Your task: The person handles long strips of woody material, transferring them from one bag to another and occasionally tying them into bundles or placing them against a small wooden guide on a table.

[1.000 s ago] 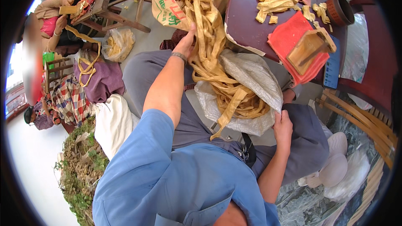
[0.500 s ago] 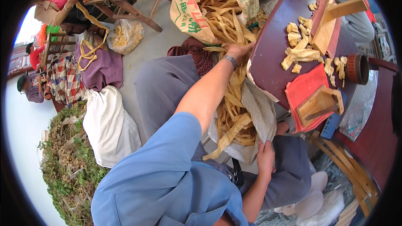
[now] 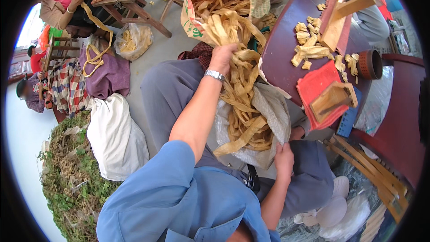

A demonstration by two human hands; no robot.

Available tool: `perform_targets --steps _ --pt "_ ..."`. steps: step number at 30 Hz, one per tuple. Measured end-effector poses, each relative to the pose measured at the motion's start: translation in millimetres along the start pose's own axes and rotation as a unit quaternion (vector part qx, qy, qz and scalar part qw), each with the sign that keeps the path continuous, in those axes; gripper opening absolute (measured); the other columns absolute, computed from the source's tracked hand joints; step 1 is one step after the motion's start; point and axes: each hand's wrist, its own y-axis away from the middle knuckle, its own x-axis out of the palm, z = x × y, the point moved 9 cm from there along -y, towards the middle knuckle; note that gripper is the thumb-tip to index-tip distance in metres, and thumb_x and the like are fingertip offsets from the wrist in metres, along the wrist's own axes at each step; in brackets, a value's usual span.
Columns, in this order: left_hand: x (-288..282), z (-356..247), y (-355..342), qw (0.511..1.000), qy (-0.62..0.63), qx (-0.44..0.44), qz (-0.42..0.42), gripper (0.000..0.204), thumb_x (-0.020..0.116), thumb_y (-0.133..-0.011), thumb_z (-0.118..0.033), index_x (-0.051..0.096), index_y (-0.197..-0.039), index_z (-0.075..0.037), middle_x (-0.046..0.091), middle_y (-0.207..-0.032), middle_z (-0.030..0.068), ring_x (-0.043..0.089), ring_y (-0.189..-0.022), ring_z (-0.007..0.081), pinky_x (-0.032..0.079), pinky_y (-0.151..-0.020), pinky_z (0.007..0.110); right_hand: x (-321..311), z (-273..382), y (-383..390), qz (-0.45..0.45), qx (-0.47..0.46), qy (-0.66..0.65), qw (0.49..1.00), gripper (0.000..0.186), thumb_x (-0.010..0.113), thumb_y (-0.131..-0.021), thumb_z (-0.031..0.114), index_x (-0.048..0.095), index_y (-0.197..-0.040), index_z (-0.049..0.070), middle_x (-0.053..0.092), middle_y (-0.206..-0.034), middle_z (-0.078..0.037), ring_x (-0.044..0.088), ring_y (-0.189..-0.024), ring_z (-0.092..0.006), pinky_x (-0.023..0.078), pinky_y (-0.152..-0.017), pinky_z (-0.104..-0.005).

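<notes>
My left hand (image 3: 222,58), with a metal watch at its wrist, is closed on a bunch of long, dried yellow-brown strips (image 3: 240,80). The bunch stretches from the mouth of a printed beige bag (image 3: 200,6) at the far side down into a whitish woven sack (image 3: 278,107) between my knees. More strips fill both containers, and one broad strip (image 3: 245,138) hangs over the sack's near left rim. Lower down, my right hand (image 3: 283,160) grips the gathered edge of the woven sack. My left fingers are partly hidden by the strips.
A dark red table (image 3: 280,58) at the right bears dried pieces (image 3: 313,51), a red cloth (image 3: 309,85), wooden tools (image 3: 333,103) and a brown cup (image 3: 369,64). A white sack (image 3: 116,136) and a plant heap (image 3: 74,179) lie left. Another person (image 3: 58,6) sits far left.
My left hand has moved left and slightly nearer, lifting a thick bunch of strips out between the bag and the sack. My right hand stays on the sack's edge. The view has shifted slightly.
</notes>
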Motion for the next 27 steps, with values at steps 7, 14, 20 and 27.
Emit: perform_targets --steps 7,14,20,27 --pt "6 -87 176 0.976 -0.015 0.048 0.213 0.043 0.065 -0.077 0.003 0.061 -0.119 0.004 0.068 -0.111 0.0078 0.066 -0.097 0.0191 0.054 -0.087 0.032 -38 -37 14 -0.143 0.001 -0.085 0.986 0.030 0.061 -0.096 0.032 0.058 -0.100 0.002 0.067 -0.091 -0.022 0.064 -0.089 -0.0448 0.049 -0.077 -0.0500" --pt "-24 -52 399 0.850 -0.147 -0.103 0.495 0.081 0.088 -0.076 -0.017 0.046 -0.145 -0.004 0.056 -0.141 0.0072 0.051 -0.129 0.0185 0.043 -0.109 0.037 -65 29 60 -0.214 -0.232 -0.242 0.918 0.034 0.060 -0.100 0.032 0.061 -0.114 0.001 0.064 -0.110 -0.016 0.063 -0.099 -0.0289 0.050 -0.087 -0.0374" --pt "18 -36 484 0.694 -0.192 -0.200 0.664 0.062 0.074 -0.077 -0.005 0.053 -0.135 0.001 0.064 -0.125 0.0096 0.058 -0.115 0.0179 0.048 -0.098 0.033 -11 79 62 -0.064 -0.222 -0.275 0.933 0.041 0.053 -0.104 0.037 0.059 -0.121 0.001 0.065 -0.114 -0.013 0.062 -0.105 -0.0235 0.047 -0.092 -0.0333" --pt "45 -11 459 0.746 -0.150 -0.206 0.615 0.060 0.074 -0.078 -0.006 0.054 -0.134 0.002 0.064 -0.124 0.0122 0.059 -0.115 0.0187 0.050 -0.097 0.033 38 68 71 0.181 -0.173 -0.583 0.773 0.050 0.045 -0.106 0.042 0.050 -0.136 0.003 0.062 -0.127 -0.013 0.060 -0.115 -0.0241 0.047 -0.100 -0.0368"
